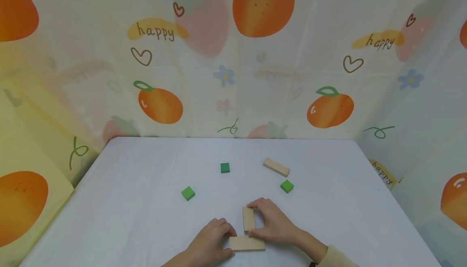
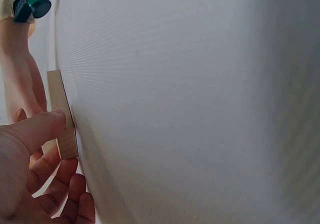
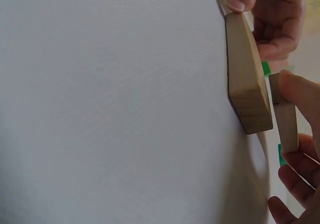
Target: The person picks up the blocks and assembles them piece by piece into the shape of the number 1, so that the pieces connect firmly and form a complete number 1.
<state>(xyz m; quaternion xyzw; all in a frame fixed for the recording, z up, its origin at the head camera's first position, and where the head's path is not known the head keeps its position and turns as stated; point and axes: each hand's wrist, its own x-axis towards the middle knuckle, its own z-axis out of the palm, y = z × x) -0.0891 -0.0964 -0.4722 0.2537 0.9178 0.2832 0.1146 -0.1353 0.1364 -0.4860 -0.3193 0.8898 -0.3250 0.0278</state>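
Pale wooden oblong block point(image 1: 247, 244) | left hand point(image 1: 211, 240) pinching one end | second pale wooden oblong block point(image 1: 249, 219) just beyond | right hand point(image 1: 275, 223) pinching its ends

In my left wrist view, my left hand point(image 2: 25, 164) runs off the edge, its thumb point(image 2: 47, 126) hiding part of the flat block point(image 2: 59, 92). In my right one, the edge cuts off my right hand point(image 3: 306, 162); one green block point(image 3: 266, 68) shows as a sliver behind the flat block, another green block point(image 3: 281, 156) behind the second block point(image 3: 286, 121) I pinch. The head view crops my left forearm point(image 1: 176, 260), right sleeve point(image 1: 333, 257) and a dark thing point(image 1: 312, 264) there, too slight to tell
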